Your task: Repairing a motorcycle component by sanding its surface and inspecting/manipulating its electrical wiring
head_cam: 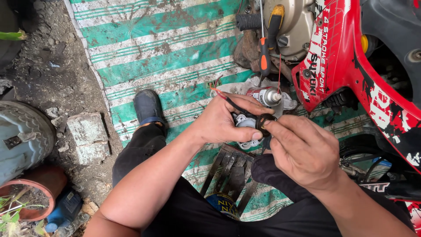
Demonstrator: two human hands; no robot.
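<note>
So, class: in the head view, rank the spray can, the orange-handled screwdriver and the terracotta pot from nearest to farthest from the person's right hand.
From the right hand:
1. Spray can, just above the hands, on the mat.
2. Orange-handled screwdriver, higher up, against the motorbike engine.
3. Terracotta pot, far across at the lower left edge.

A small spray can (265, 95), lying on a white rag just past the hands, silver with a red label band (white nozzle cap on top). Round tin (223, 205) low down between the knees, blue and yellow label. Red fairing (333, 57) at right, white and black stickers.
</note>
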